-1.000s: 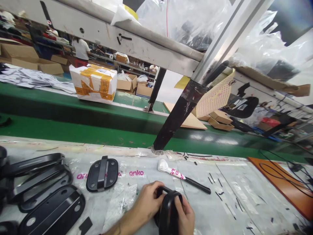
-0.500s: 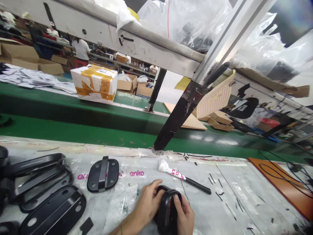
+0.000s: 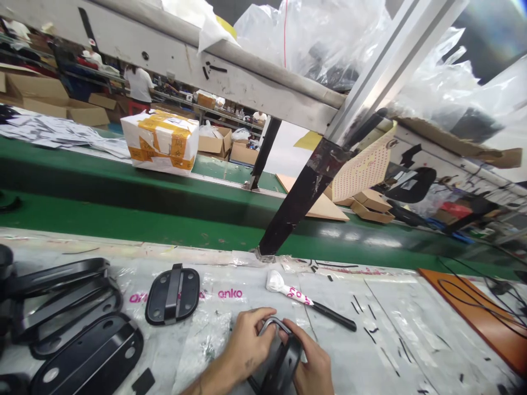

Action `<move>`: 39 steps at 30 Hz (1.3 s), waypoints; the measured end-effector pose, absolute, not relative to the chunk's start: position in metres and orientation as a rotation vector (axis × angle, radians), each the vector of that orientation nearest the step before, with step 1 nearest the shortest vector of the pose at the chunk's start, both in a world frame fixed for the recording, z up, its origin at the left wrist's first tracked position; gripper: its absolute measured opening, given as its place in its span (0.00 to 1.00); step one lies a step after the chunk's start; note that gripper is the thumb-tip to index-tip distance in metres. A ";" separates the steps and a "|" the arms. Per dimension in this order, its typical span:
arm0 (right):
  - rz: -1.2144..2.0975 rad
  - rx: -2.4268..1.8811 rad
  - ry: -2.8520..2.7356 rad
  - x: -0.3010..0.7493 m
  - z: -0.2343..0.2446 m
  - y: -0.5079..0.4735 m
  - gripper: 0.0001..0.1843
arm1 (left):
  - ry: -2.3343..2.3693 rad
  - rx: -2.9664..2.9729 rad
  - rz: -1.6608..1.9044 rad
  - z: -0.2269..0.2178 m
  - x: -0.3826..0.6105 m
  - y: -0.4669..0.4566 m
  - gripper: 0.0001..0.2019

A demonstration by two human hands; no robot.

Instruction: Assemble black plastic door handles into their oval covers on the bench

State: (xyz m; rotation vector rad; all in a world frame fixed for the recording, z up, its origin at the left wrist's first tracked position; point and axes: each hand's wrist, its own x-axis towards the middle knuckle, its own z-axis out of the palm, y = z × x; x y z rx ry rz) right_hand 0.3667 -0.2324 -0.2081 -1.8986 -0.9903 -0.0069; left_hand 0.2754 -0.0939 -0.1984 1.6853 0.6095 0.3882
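Observation:
Between my two hands, low in the head view, is a black plastic part with a raised strap-like band (image 3: pixel 283 359). My left hand (image 3: pixel 252 343) grips its left side, thumb and fingers closed near the top rim. On the other side my right hand (image 3: pixel 313 365) is closed around the right edge, its fingertips by the top. My hands hide much of the part. Just beyond them lies a hammer (image 3: pixel 331 315), its head wrapped in white plastic. Left of my hands rests a similar black part with a band across it (image 3: pixel 173 294).
More black banded parts (image 3: pixel 88 351) are piled at the left, near a small black square (image 3: pixel 143 381). Black scraps (image 3: pixel 373 329) dot the table at right, before an orange board (image 3: pixel 473 315) with cables. A black post (image 3: pixel 294 203) rises at the table's far edge beside the green conveyor (image 3: pixel 206 222).
The black part has tipped and turned in my hands, so its top rim now shows as an arch. My right hand has shifted from its front face to the right edge.

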 end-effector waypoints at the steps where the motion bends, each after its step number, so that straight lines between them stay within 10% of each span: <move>1: 0.005 -1.905 -0.969 0.366 -0.209 -0.233 0.14 | 0.598 1.687 0.398 -0.198 0.275 -0.094 0.17; 39: -0.027 -1.902 -0.629 0.363 -0.200 -0.224 0.21 | 0.403 1.073 0.210 -0.192 0.280 -0.080 0.30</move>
